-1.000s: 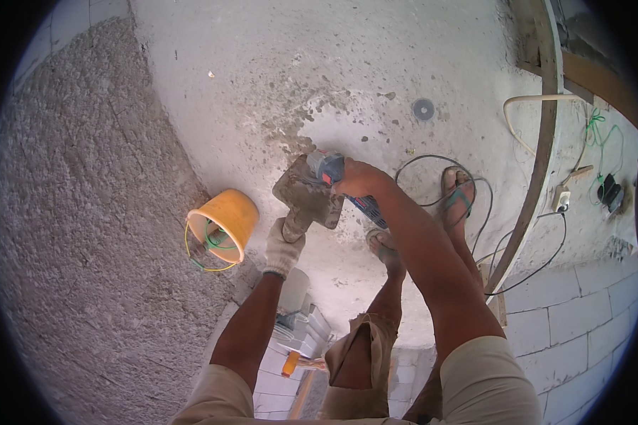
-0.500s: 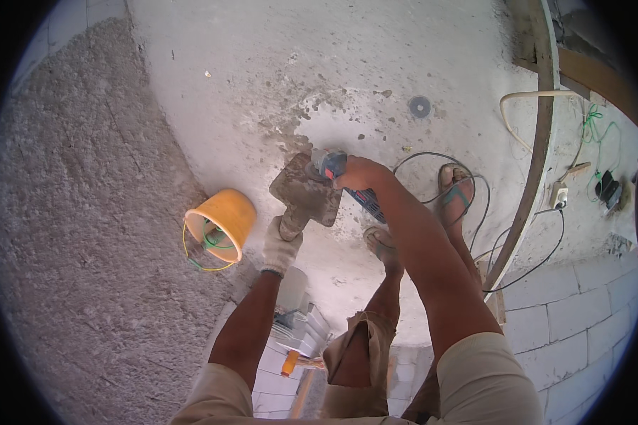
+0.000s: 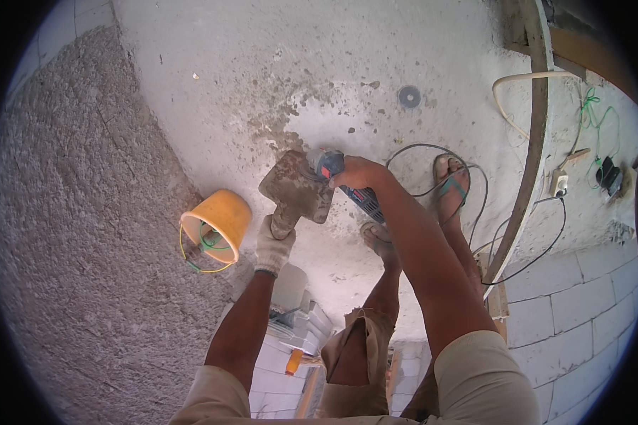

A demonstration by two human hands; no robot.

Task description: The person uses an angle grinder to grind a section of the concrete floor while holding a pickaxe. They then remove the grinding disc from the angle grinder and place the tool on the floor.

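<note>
My left hand (image 3: pixel 273 246), in a pale knit glove, is closed round the short neck of a flat, mud-brown metal blade (image 3: pixel 295 185); it looks like a shovel or hoe head. Bare and wrapped round a blue-and-black angle grinder (image 3: pixel 365 203), my right hand (image 3: pixel 356 172) holds the tool's head over the blade's far right corner. Whether the grinder's disc touches the metal is hidden by the tool itself. The grinder's body slants down toward my sandalled foot (image 3: pixel 383 244).
A yellow bucket (image 3: pixel 228 211) tips over left of the blade. Loops of black cord (image 3: pixel 486 191) lie round my right foot, near a socket block (image 3: pixel 559 183). A grey disc (image 3: pixel 409 96) lies on the stained floor; a wooden beam (image 3: pixel 539 134) stands right.
The whole view has shifted slightly. The blade and my gloved hand have moved a little left, while the grinder stays at the blade's far right corner. Both grips look the same.
</note>
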